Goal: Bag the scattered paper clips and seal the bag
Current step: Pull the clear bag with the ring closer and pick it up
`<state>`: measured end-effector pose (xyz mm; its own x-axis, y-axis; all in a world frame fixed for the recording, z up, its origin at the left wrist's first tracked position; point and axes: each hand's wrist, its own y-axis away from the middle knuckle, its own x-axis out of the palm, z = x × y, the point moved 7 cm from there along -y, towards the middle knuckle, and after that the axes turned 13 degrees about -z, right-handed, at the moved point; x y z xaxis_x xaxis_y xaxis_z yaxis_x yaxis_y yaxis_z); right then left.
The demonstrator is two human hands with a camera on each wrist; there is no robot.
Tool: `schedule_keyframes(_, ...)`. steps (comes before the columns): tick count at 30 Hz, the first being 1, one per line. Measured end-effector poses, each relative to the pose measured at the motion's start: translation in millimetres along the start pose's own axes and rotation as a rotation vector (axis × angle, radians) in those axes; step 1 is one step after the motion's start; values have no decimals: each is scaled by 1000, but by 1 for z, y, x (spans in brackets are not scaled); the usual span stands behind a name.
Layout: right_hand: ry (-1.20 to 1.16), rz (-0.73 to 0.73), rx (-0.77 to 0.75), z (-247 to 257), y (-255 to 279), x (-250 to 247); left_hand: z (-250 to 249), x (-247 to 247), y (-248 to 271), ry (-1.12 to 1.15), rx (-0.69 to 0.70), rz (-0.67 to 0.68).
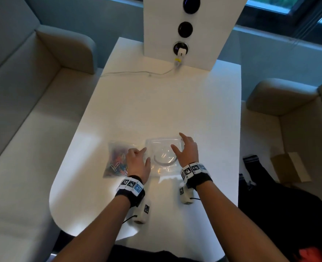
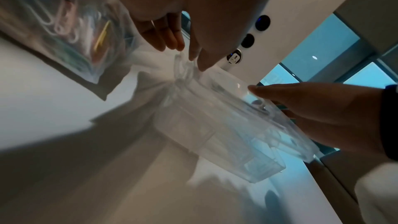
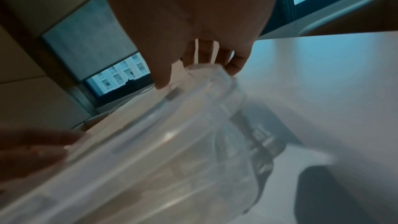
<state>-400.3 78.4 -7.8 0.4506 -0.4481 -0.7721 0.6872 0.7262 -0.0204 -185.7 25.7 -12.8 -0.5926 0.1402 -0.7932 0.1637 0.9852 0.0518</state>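
A clear bag (image 1: 116, 159) full of coloured paper clips lies flat on the white table (image 1: 156, 103), left of centre; it shows blurred in the left wrist view (image 2: 64, 28). Beside it stands a clear plastic container (image 1: 163, 143) that looks empty. My left hand (image 1: 147, 154) pinches the container's left rim near its far corner (image 2: 189, 57). My right hand (image 1: 177, 140) grips the right rim, thumb over the top edge and fingers behind the far right corner (image 3: 196, 74). No loose clips show on the table.
A white post (image 1: 190, 31) with round sockets stands at the table's far end; a plugged charger (image 1: 181, 52) trails a cable (image 1: 137, 72) across the table. Beige sofas (image 1: 24, 110) flank both sides. A cardboard box (image 1: 290, 167) and dark cloth (image 1: 254, 167) lie at the right.
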Motion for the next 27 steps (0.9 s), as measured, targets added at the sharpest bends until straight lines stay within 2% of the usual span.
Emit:
schedule_keyframes(5, -3, 92, -133, 2, 0, 6, 3, 8, -9, 73, -32, 65)
schedule_keyframes(8, -132, 63, -3, -16, -1, -4, 8, 9, -11, 107, -36, 26)
schedule_keyframes(12, -69, 0, 251, -52, 8, -14, 5, 10, -7, 127, -27, 22)
schedule_keyframes(19, -115, -92, 233, -53, 30, -16, -9, 18, -1, 209, -95, 71)
schedule_keyframes(23, -105, 83, 101, -50, 38, -8, -8, 18, -2, 209, -121, 84)
schedule_keyframes(27, -47, 173, 214, -62, 31, -17, -4, 18, -2, 255, -174, 107)
